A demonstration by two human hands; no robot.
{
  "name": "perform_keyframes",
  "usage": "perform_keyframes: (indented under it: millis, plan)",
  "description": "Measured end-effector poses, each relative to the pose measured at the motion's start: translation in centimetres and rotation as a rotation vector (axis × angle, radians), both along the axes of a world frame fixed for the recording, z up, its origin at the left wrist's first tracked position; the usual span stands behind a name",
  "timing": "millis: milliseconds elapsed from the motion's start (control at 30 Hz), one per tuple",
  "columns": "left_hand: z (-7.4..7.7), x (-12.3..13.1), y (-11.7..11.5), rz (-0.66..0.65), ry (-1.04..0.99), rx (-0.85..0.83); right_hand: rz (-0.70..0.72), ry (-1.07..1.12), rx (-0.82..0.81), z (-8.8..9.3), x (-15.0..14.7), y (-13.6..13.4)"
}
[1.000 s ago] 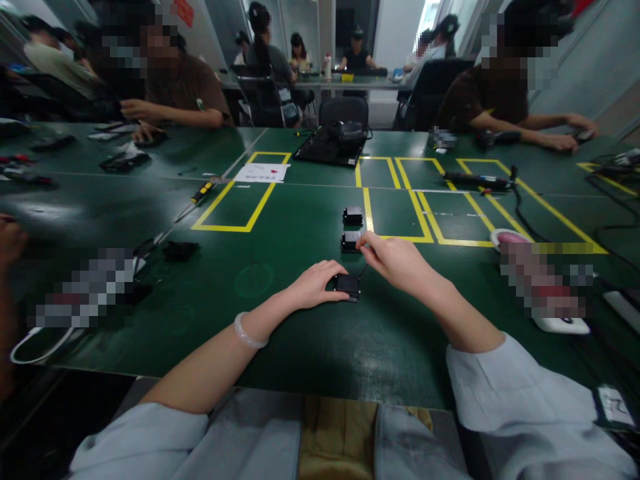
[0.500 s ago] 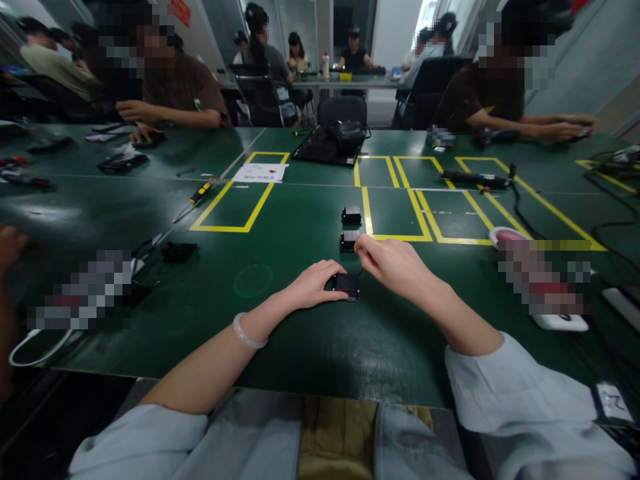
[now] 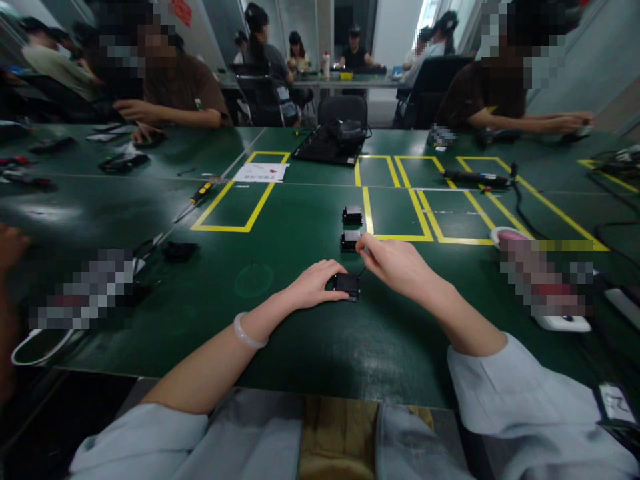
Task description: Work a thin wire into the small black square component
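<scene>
My left hand (image 3: 320, 283) wears a pale bracelet (image 3: 249, 331) on its wrist. Its thumb and fingers close around the left side of a small black box-shaped part (image 3: 347, 285) resting on the green table (image 3: 300, 347). My right hand (image 3: 387, 257) is pinched, just above and right of that part. From its fingertips a thin dark rod or wire (image 3: 362, 271) slants down to the part's upper right corner; its kind is too small to tell. Beyond my hands stand two similar black parts, a nearer one (image 3: 351, 240) beside my right fingertips and a farther one (image 3: 352, 215).
Yellow tape rectangles (image 3: 220, 230) mark the table. A yellow-and-black screwdriver-like tool (image 3: 201, 193) and a dark piece (image 3: 180, 251) lie left. Rightward are a long black tool (image 3: 475, 179) with a cable and a blurred-out device (image 3: 545, 283). Co-workers (image 3: 185, 87) sit across.
My right hand has shifted very slightly, and the thin dark thing has tilted a little. My left hand keeps its hold on the black part.
</scene>
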State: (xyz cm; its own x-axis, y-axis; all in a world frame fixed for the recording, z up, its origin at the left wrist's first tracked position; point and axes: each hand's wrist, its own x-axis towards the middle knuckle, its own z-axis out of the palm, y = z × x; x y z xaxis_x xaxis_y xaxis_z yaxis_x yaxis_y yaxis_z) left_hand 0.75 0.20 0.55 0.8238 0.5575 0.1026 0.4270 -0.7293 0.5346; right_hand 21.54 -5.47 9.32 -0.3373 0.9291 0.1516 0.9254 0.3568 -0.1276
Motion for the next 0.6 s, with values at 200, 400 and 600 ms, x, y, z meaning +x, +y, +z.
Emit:
perform_keyframes:
  millis: [200, 400, 600]
  plan:
    - [-0.05, -0.08, 0.03, -0.001, -0.008, 0.000, 0.025, 0.029, 0.016, -0.07, 0.11, -0.10]
    - [-0.12, -0.10, 0.07, -0.002, -0.007, -0.001, -0.090, -0.091, 0.056, -0.46, -0.12, 0.10]
    - [-0.05, -0.03, 0.05, -0.004, -0.007, -0.004, -0.026, -0.050, 0.018, -0.25, -0.02, -0.02]
